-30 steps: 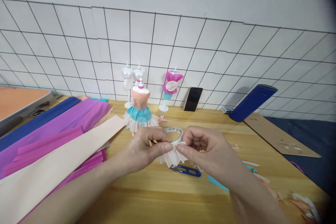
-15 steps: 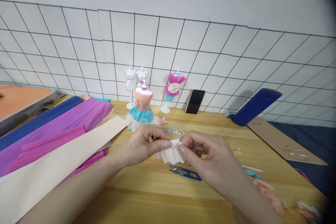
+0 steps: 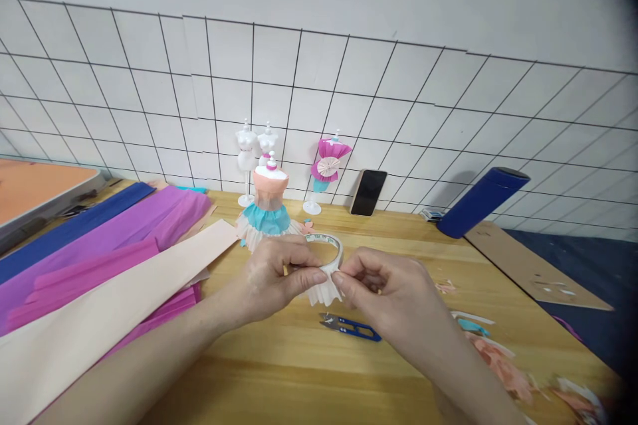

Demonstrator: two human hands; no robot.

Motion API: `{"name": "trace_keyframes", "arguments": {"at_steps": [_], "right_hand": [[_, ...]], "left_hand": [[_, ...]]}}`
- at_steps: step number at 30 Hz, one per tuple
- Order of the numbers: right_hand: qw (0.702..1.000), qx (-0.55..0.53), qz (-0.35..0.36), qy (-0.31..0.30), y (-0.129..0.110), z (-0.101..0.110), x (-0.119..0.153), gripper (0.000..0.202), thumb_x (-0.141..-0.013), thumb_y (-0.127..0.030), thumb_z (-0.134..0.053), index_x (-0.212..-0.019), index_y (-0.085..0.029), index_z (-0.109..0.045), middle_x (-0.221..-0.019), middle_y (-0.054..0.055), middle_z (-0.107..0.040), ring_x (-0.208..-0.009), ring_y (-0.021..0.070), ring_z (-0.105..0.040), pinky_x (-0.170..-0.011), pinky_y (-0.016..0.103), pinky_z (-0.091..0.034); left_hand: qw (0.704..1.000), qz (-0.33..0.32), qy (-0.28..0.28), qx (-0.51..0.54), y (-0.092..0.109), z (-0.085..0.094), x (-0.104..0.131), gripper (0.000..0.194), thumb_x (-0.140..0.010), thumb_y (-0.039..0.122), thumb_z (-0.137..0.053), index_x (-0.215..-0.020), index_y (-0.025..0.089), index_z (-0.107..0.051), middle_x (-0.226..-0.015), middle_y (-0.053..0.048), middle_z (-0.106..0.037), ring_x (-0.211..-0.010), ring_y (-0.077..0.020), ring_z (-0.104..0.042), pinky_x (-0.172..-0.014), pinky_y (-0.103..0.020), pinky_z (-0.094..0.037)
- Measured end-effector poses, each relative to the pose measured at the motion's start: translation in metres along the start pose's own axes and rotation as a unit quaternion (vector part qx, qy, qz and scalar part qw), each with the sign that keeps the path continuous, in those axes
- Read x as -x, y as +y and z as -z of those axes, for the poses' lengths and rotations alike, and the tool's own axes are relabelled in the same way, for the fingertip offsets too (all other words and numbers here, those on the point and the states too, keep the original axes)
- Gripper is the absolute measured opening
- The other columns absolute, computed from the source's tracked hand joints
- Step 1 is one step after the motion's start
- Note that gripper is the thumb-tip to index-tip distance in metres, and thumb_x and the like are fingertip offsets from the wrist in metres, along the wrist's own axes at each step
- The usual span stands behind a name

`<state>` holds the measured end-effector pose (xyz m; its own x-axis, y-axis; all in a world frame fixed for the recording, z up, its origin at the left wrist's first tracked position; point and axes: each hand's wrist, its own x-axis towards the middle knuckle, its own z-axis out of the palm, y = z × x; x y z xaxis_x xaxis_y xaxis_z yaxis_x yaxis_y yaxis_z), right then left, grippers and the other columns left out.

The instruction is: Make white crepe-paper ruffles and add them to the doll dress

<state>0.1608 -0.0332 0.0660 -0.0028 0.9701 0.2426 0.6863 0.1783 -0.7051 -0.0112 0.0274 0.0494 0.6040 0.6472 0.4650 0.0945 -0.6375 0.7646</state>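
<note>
My left hand (image 3: 276, 275) and my right hand (image 3: 386, 289) meet above the wooden table (image 3: 279, 372), both pinching a small pleated white paper ruffle (image 3: 323, 291) between thumb and forefinger. A tape roll (image 3: 329, 246) sits just behind the ruffle, against my left fingers; who holds it I cannot tell. Blue thread snips (image 3: 351, 327) lie on the table right below my hands. Behind them stands a small mannequin (image 3: 268, 202) in a peach, teal and white paper dress.
Long crepe paper sheets (image 3: 100, 259) in blue, purple, pink and cream cover the left. Two bare white mannequins (image 3: 252, 149), a pink-dressed one (image 3: 326, 166), a phone (image 3: 367, 192) and a blue tube (image 3: 481, 202) stand by the grid wall. Paper scraps (image 3: 493, 352) lie at right.
My hands have drawn closer together and the ruffle is bunched narrower between them. The tape roll has tipped more upright. The view shifted slightly.
</note>
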Motion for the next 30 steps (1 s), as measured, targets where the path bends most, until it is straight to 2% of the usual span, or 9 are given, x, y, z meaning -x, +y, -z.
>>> {"name": "trace_keyframes", "arguments": {"at_steps": [8,13,18,22,23,26,27,28,30], "right_hand": [[0.989,-0.137,-0.06,-0.013,0.004,0.0,-0.012,0.02,-0.067,-0.032,-0.063,-0.055,-0.02,-0.052,-0.049,-0.001,-0.057,-0.045,0.0129,-0.054,-0.044,0.025,-0.042],[0.956,-0.244,-0.097,-0.128,0.017,0.0,-0.027,0.028,-0.059,-0.033,-0.072,-0.054,-0.018,-0.049,-0.045,-0.005,-0.052,-0.039,0.0074,-0.046,-0.04,0.02,-0.036],[0.936,-0.269,-0.074,-0.214,0.036,0.002,-0.037,0.028,-0.064,-0.04,-0.07,-0.064,-0.016,-0.058,-0.05,-0.006,-0.049,-0.04,0.0046,-0.037,-0.036,0.018,-0.027],[0.93,-0.235,-0.077,-0.272,0.04,0.025,-0.03,0.031,-0.068,-0.04,-0.071,-0.058,-0.017,-0.053,-0.045,-0.006,-0.048,-0.038,0.0053,-0.038,-0.036,0.018,-0.027],[0.936,-0.212,-0.067,-0.273,0.039,0.03,-0.028,0.031,-0.07,-0.04,-0.07,-0.057,-0.018,-0.051,-0.045,-0.007,-0.046,-0.038,0.0054,-0.037,-0.037,0.019,-0.027],[0.969,-0.2,0.017,-0.144,0.034,0.037,-0.023,0.026,-0.078,-0.042,-0.063,-0.068,-0.019,-0.057,-0.058,-0.004,-0.053,-0.046,0.0071,-0.042,-0.044,0.021,-0.035],[0.972,-0.196,0.042,-0.124,0.034,0.035,-0.023,0.026,-0.081,-0.044,-0.059,-0.076,-0.019,-0.061,-0.061,-0.003,-0.055,-0.049,0.0082,-0.045,-0.047,0.022,-0.037],[0.971,-0.19,0.054,-0.134,0.035,0.031,-0.024,0.03,-0.084,-0.047,-0.055,-0.085,-0.019,-0.063,-0.061,-0.002,-0.056,-0.051,0.0095,-0.047,-0.049,0.023,-0.038],[0.958,-0.179,0.051,-0.217,0.039,0.019,-0.028,0.043,-0.09,-0.053,-0.042,-0.093,-0.016,-0.065,-0.054,-0.002,-0.054,-0.05,0.0117,-0.05,-0.049,0.024,-0.037]], "left_hand": [[0.994,-0.086,0.031,-0.058,-0.002,0.0,0.001,0.025,-0.088,0.029,-0.054,-0.071,0.014,-0.066,-0.064,-0.003,-0.055,-0.065,-0.0128,-0.05,-0.059,-0.026,-0.039],[0.992,-0.121,-0.002,-0.043,-0.005,0.002,0.0,0.022,-0.088,0.023,-0.054,-0.076,0.011,-0.068,-0.065,-0.004,-0.055,-0.066,-0.0132,-0.051,-0.063,-0.027,-0.041],[0.998,-0.042,-0.028,0.03,-0.014,0.002,-0.003,0.02,-0.085,0.026,-0.057,-0.074,0.013,-0.068,-0.064,-0.002,-0.055,-0.063,-0.0121,-0.05,-0.06,-0.026,-0.039],[0.994,0.02,-0.05,0.093,-0.016,0.003,-0.006,0.022,-0.083,0.029,-0.057,-0.068,0.016,-0.065,-0.06,0.0,-0.054,-0.061,-0.0116,-0.05,-0.06,-0.027,-0.039],[0.992,0.036,-0.06,0.104,-0.015,0.004,-0.006,0.022,-0.083,0.03,-0.057,-0.067,0.016,-0.064,-0.06,0.0,-0.053,-0.06,-0.0114,-0.049,-0.059,-0.026,-0.038],[0.98,0.093,-0.111,0.133,-0.015,0.006,-0.007,0.027,-0.08,0.036,-0.06,-0.063,0.015,-0.062,-0.057,0.002,-0.048,-0.055,-0.0097,-0.043,-0.053,-0.025,-0.032],[0.974,0.113,-0.128,0.147,-0.015,0.006,-0.008,0.03,-0.079,0.038,-0.06,-0.061,0.014,-0.06,-0.056,0.003,-0.046,-0.054,-0.0092,-0.041,-0.052,-0.024,-0.03],[0.968,0.132,-0.141,0.163,-0.016,0.005,-0.008,0.033,-0.078,0.04,-0.061,-0.059,0.014,-0.058,-0.054,0.003,-0.043,-0.053,-0.0086,-0.038,-0.051,-0.024,-0.028],[0.955,0.165,-0.153,0.192,-0.018,0.003,-0.007,0.039,-0.076,0.045,-0.063,-0.053,0.014,-0.054,-0.05,0.005,-0.038,-0.051,-0.0076,-0.034,-0.05,-0.024,-0.025]]}}
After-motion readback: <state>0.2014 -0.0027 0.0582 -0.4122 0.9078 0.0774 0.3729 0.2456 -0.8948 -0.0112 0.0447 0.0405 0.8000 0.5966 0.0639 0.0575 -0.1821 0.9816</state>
